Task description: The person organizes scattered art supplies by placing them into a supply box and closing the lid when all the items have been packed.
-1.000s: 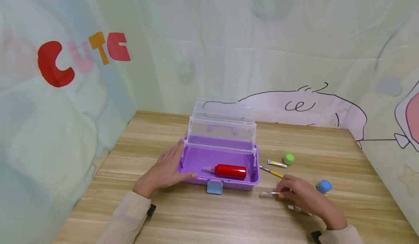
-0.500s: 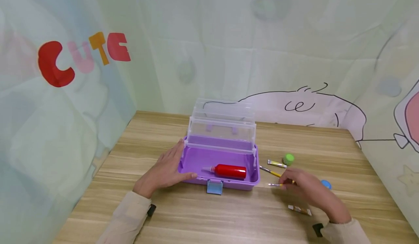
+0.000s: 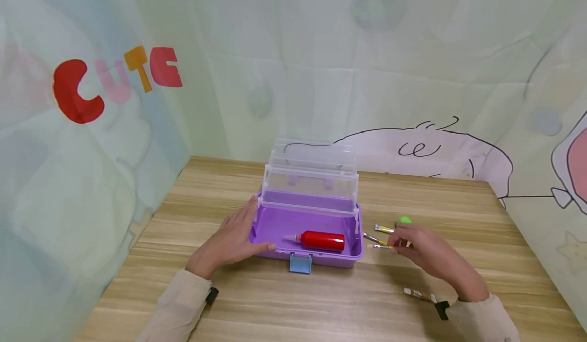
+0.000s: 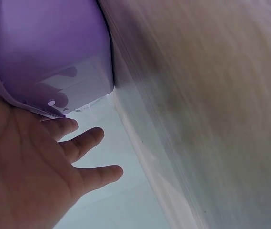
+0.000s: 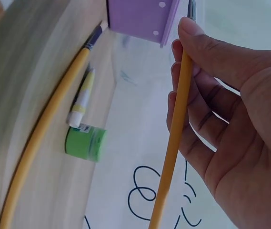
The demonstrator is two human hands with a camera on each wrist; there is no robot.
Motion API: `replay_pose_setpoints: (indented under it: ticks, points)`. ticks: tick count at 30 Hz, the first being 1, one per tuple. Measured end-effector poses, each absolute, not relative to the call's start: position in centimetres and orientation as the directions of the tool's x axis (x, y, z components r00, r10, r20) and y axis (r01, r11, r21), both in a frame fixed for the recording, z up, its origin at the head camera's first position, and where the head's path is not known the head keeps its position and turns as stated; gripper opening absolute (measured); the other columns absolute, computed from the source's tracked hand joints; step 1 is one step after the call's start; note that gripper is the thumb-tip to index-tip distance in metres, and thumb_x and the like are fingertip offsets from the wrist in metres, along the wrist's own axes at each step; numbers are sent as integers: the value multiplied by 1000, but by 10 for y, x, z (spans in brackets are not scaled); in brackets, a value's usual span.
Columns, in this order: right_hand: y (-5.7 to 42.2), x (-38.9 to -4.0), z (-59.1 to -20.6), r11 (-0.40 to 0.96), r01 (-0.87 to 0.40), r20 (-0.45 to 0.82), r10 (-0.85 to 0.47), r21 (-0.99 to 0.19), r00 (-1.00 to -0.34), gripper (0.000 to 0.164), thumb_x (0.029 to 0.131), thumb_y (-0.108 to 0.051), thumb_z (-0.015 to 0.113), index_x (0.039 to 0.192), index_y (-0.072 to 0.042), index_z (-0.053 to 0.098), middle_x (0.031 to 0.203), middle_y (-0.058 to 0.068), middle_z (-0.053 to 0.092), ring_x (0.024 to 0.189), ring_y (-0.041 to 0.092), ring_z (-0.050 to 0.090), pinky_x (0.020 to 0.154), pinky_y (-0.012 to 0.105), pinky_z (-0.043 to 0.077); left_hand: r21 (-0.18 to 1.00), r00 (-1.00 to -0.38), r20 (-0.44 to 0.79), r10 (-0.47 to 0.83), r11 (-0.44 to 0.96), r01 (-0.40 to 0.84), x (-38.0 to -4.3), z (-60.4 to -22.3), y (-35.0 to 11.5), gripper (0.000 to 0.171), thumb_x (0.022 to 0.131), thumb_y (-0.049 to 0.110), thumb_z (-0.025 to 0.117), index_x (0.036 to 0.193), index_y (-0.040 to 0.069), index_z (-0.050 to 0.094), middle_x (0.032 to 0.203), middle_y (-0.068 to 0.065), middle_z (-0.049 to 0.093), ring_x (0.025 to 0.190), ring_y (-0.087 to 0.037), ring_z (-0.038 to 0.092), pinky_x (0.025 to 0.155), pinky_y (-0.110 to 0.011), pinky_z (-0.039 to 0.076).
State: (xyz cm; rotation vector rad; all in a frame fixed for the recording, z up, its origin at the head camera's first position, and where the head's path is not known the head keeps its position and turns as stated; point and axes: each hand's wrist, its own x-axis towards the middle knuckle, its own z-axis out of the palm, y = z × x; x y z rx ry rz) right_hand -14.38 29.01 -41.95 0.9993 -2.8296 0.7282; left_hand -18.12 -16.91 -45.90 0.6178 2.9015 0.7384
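My left hand [image 3: 231, 235] rests against the left front corner of a purple plastic box [image 3: 332, 261], thumb on its front rim, other fingers extended along its side. The clear lid [image 3: 312, 156] is raised. A red squeeze bottle [image 3: 323, 240] lies inside. Right of the box, my right hand [image 3: 424, 250] pinches a paintbrush [image 5: 175, 124] between thumb and fingers, near the metal ferrule. Its yellow handle slants past the palm in the right wrist view, off the table. A second yellow-handled paintbrush [image 5: 45, 117] lies on the table below, its bristles near the box.
A yellow-and-white paint tube [image 3: 384, 228] and a green-lidded paint jar [image 3: 403, 220] lie beyond my right hand. A brown-labelled tube [image 3: 419, 295] lies nearer the front. A printed cloth [image 3: 312, 77] hangs behind the wooden table [image 3: 275, 306].
My right hand has picked up the paintbrush from the table and moved it away from me. The blue jar is now almost hidden behind that hand. My left hand and the box stay put.
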Motion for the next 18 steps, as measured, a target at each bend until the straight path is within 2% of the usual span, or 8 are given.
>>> replay_pose_setpoints:
  ticks: [8, 18]
  points:
    - [282, -153, -410, 689, -595, 215, -561, -414, -799, 19, 87, -4, 78, 92, -20, 71, 88, -17, 63, 79, 0, 58, 67, 23, 54, 481, -916, 8, 400, 802, 354, -180, -458, -170, 122, 84, 71, 65, 164, 8, -2, 171, -15, 6, 153, -44, 18, 115, -72, 20]
    - [271, -163, -400, 753, -559, 192, -526, -348, -828, 17, 88, -9, 79, 94, -23, 71, 90, -17, 62, 80, 1, 58, 69, 24, 54, 481, -917, 12, 400, 802, 356, -180, -458, -169, 120, 85, 69, 66, 164, 8, -2, 171, -15, 6, 153, -44, 19, 115, -72, 20]
